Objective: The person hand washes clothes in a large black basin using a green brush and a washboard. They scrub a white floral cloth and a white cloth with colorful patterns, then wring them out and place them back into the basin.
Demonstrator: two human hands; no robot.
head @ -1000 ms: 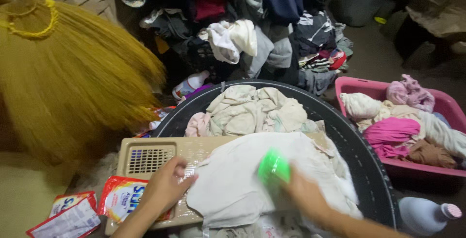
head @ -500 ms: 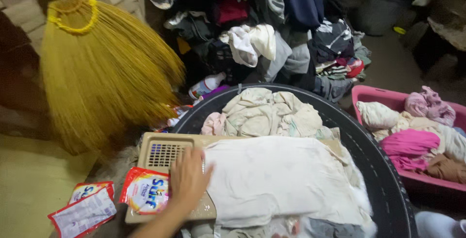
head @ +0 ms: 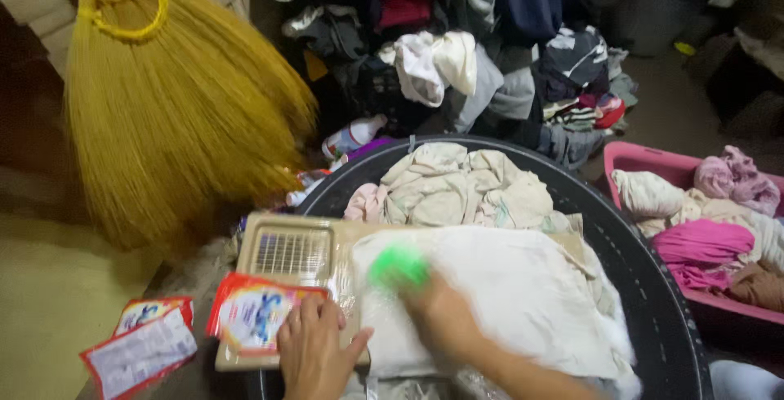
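A: What is each hand doing in this view?

B: The left hand (head: 314, 351) is lying open and flat, palm down, at the near left corner of the tan washboard (head: 286, 245), its fingers touching a red-and-white detergent sachet (head: 249, 318). The right hand (head: 445, 318) is closing around a green scrub brush (head: 398, 269) and is blurred with motion; the brush is resting on the white cloth (head: 506, 302).

A: Where is the cloth lying, and how is it likely to handle?

B: It is spreading over the right part of the washboard, which is bridging the near left rim of the black basin (head: 645, 286). It is looking soft, limp and probably wet, hence heavier than dry fabric and likely to slide on the board. Pinning it flat with a palm, or gathering an edge in the fist, seems the surest hold. The brush is looking small, rigid and light, gripped over its back.

A: And the surroundings?

B: Cream garments (head: 457, 188) are filling the far side of the basin. A pink tub (head: 637, 159) of mixed laundry is standing just beside the basin's right rim. A yellow straw broom (head: 171, 114) is leaning at the left, above two more sachets (head: 139, 351) on the floor. A dark heap of clothes (head: 457, 41) is rising beyond the basin, in a dim, crowded room
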